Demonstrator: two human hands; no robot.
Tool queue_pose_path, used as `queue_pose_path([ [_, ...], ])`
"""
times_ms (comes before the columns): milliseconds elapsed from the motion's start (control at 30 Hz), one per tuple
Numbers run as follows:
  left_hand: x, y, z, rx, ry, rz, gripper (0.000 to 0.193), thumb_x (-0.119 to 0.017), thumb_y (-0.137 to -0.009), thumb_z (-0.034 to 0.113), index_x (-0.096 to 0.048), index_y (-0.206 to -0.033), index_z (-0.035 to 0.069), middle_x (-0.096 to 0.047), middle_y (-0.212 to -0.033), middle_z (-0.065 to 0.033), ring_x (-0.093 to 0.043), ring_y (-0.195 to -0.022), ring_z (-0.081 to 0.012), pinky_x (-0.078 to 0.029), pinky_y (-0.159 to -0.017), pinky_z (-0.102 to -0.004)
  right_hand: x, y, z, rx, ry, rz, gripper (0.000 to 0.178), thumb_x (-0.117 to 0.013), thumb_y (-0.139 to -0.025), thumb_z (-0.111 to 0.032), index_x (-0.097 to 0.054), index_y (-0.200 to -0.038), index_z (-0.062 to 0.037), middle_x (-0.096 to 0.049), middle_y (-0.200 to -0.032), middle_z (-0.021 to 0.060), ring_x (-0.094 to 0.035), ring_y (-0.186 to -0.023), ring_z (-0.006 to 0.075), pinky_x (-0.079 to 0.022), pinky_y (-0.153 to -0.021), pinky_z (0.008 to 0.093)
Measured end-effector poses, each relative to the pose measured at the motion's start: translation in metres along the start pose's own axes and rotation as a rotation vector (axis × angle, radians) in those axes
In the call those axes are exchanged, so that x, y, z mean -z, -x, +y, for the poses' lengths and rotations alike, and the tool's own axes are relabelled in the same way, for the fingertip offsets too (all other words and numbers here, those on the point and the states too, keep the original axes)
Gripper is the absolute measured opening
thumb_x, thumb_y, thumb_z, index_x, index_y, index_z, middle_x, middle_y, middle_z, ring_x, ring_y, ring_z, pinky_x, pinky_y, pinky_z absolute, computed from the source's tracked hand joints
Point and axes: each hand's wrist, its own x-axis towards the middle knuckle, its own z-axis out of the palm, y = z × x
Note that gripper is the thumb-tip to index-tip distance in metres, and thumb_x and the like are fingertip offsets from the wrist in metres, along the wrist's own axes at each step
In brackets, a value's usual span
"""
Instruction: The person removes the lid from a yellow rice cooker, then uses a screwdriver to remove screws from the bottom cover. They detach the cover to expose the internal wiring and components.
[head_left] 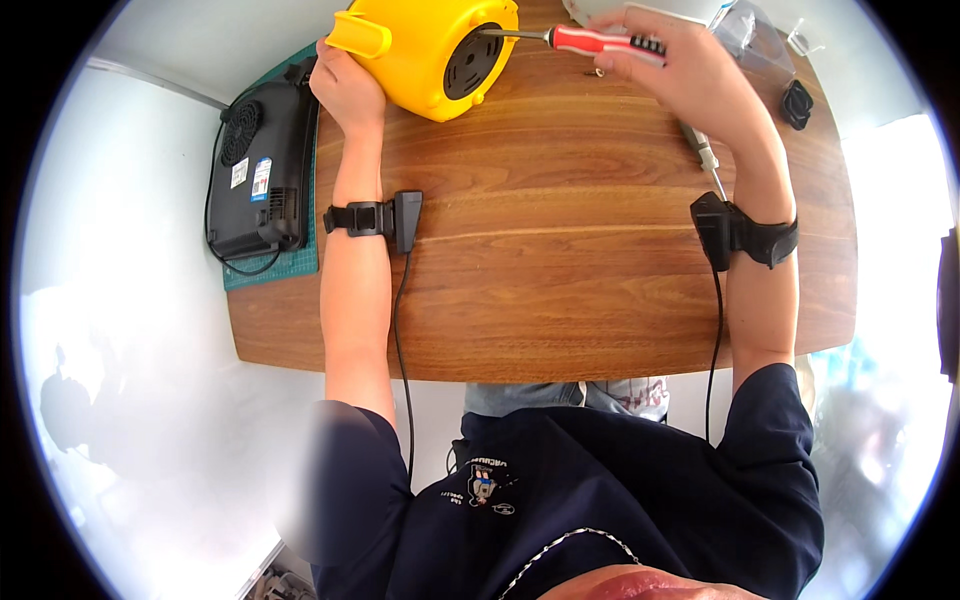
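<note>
- The yellow housing (420,80) was seen at the top centre, touched by the left hand (350,92), whose grip could not be told
- The red screwdriver (590,41) was grasped by the right hand (685,72), upper right, its tip set at the black disc (472,66)
- Work was judged unfinished: the disc was seated, any loosening unconfirmed

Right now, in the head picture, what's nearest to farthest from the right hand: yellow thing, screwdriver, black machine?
1. Screwdriver: in the right hand.
2. Yellow thing: left, at the screwdriver's tip.
3. Black machine: far left, on the green mat.
</note>
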Motion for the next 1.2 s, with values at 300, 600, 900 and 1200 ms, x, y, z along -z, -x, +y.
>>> queue_pose_path([
  [300,0.0,0.002,0.0,0.028,-0.008,-0.013,0.054,-0.034,-0.113,0.034,-0.064,-0.088,-0.004,-0.07,-0.076,-0.0066,-0.061,-0.068,-0.0152,-0.045,-0.064,-0.0323,0.015,-0.012,-0.037,-0.276,-0.508,0.294,0.042,-0.078,-0.091,-0.007,-0.057,-0.127,0.0025,-0.071,-0.097,0.0091,-0.065,-0.075,0.01,-0.053,-0.065,0.0238],
  [600,-0.002,0.002,-0.007,0.033,0.028,-0.003,0.051,-0.033,-0.113,0.031,-0.063,-0.091,-0.004,-0.07,-0.079,-0.0062,-0.06,-0.072,-0.0136,-0.046,-0.067,-0.031,0.002,-0.015,-0.026,-0.094,-0.569,0.414,0.036,-0.067,-0.101,-0.009,-0.051,-0.133,-0.0006,-0.066,-0.093,0.0043,-0.061,-0.074,0.0071,-0.051,-0.064,0.0209],
  [900,-0.003,0.005,-0.003,0.041,0.09,-0.025,0.053,-0.032,-0.114,0.034,-0.064,-0.094,-0.003,-0.069,-0.08,-0.0035,-0.06,-0.072,-0.0121,-0.045,-0.067,-0.0293,0.006,-0.01,-0.036,-0.034,-0.291,0.438,0.025,-0.062,-0.104,-0.016,-0.05,-0.122,-0.0025,-0.06,-0.091,0.0049,-0.056,-0.078,0.011,-0.048,-0.07,0.0259],
  [1200,-0.002,0.006,-0.005,0.048,0.09,-0.037,0.054,-0.033,-0.114,0.036,-0.065,-0.095,-0.003,-0.069,-0.08,-0.0025,-0.06,-0.073,-0.0107,-0.045,-0.066,-0.0286,0.009,-0.006,-0.043,-0.016,-0.208,0.421,0.025,-0.062,-0.104,-0.017,-0.05,-0.119,-0.0023,-0.063,-0.092,0.009,-0.058,-0.082,0.0159,-0.049,-0.073,0.0306],
])
